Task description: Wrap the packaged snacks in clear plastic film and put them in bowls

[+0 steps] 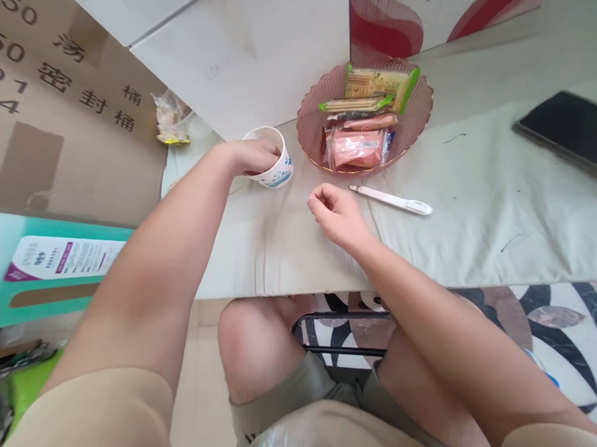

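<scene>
A pale cloth (477,243) covers the work surface. On it, the ribbed pink bowl (414,128) contains wrapped snacks (360,149). The white paper cup (280,173) stands just left of the bowl. The left hand (256,156) is inserted in the cup; its fingertips are hidden from me, so I cannot tell its grip. The right hand (340,214) is narrowly curled, near the slim white tool (392,200) lying before the bowl.
</scene>
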Demonstrator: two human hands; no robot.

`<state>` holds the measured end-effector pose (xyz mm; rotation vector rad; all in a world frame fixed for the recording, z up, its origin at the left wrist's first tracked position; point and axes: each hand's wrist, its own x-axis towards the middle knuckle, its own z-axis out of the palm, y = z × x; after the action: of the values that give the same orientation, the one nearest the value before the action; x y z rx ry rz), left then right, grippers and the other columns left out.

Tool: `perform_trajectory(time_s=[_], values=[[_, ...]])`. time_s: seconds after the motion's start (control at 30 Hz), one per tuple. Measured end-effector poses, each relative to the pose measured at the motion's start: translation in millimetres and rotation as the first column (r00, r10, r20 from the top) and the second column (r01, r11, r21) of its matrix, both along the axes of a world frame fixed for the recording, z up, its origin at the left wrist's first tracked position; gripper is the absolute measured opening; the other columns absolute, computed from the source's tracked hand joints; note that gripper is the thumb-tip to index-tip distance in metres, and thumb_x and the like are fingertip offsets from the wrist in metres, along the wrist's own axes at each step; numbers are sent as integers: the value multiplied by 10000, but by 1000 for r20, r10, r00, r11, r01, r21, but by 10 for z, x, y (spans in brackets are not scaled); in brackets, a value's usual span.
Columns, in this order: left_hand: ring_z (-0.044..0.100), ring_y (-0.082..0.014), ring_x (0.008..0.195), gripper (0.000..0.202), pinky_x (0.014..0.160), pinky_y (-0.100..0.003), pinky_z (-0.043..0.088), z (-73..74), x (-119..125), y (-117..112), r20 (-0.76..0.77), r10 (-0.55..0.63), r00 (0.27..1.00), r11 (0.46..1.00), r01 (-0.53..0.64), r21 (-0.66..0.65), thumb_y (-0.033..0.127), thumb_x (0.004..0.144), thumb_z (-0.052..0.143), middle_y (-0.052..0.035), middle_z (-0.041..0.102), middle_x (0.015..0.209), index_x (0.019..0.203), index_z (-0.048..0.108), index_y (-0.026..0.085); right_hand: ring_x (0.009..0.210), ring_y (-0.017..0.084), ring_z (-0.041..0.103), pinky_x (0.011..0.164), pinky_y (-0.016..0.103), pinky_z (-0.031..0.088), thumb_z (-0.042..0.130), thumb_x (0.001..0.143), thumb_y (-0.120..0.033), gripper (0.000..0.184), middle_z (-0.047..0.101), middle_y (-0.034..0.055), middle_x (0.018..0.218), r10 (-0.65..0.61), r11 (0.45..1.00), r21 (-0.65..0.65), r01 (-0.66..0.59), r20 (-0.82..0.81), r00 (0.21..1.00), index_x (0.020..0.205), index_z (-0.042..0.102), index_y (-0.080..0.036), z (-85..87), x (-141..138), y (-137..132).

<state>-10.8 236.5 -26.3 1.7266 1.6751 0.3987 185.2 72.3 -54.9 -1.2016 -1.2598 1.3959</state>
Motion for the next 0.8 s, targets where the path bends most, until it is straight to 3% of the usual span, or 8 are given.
perform_trajectory(time_s=[0.07, 0.13, 0.23, 0.3, 0.4, 0.5, 0.6, 0.8], values=[[652, -260, 638, 208, 703, -416, 532, 123, 131, -53, -246, -108, 963, 939, 17, -343, 193, 467, 849, -33, 605, 573, 572, 671, 215, 626, 130, 455, 646, 304, 352, 538, 854, -309, 155, 499, -32, 645, 2, 1000, 0, -2, 12, 1000, 730, 514, -221, -1, -14, 7], [634, -236, 638, 154, 729, -404, 519, 296, 218, -125, -301, -136, 944, 940, 27, -340, 203, 560, 829, -36, 609, 599, 607, 682, 199, 622, 129, 453, 652, 305, 358, 543, 851, -304, 149, 496, -34, 640, 4, 1000, 2, -4, 23, 1000, 731, 515, -220, -3, -30, 11], [591, -172, 660, 124, 794, -375, 497, 506, 109, -270, -210, -14, 978, 1000, 19, 23, 237, 781, 745, -12, 625, 652, 712, 658, 181, 614, 129, 445, 651, 310, 358, 546, 842, -313, 150, 493, -33, 633, 8, 1000, 11, -9, 37, 999, 728, 515, -221, -13, -60, 10], [558, -141, 692, 118, 841, -365, 481, 551, -164, -385, -102, 126, 987, 950, -91, 298, 241, 860, 726, 22, 618, 690, 829, 627, 185, 609, 129, 437, 646, 315, 352, 544, 836, -336, 162, 491, -31, 633, 10, 1000, 25, -11, 47, 999, 724, 515, -222, -33, -83, 2], [522, -160, 831, 264, 965, -397, 446, 457, -792, -545, -37, 343, 939, 797, -269, 541, 282, 828, 811, 19, 555, 796, 805, 557, 213, 596, 128, 421, 641, 320, 345, 547, 824, -375, 182, 489, -29, 631, 12, 999, 42, -15, 71, 997, 727, 517, -224, -85, -126, -20], [465, -297, 1172, 518, 1190, -494, 278, 243, -1443, -649, -96, 530, 843, 758, -420, 498, 370, 566, 992, -29, 493, 973, 778, 538, 236, 589, 128, 416, 637, 320, 346, 556, 820, -388, 186, 501, -26, 631, 20, 998, 55, -26, 114, 993, 737, 527, -225, -135, -180, -40], [322, -411, 1308, 801, 1255, -601, 100, 22, -1879, -674, -97, 518, 850, 834, -476, 277, 421, 223, 1063, -37, 417, 935, 812, 542, 265, 587, 128, 418, 640, 321, 354, 555, 821, -367, 169, 511, -24, 633, 32, 997, 68, -44, 166, 986, 739, 535, -221, -157, -232, -45], [377, -392, 1171, 858, 1200, -630, 192, -171, -2055, -668, -208, 432, 878, 890, -377, 258, 635, 178, 1013, -21, 288, 828, 824, 580, 270, 581, 128, 426, 644, 325, 360, 547, 819, -328, 135, 512, -24, 631, 49, 992, 99, -73, 229, 972, 740, 540, -219, -168, -269, -22]])
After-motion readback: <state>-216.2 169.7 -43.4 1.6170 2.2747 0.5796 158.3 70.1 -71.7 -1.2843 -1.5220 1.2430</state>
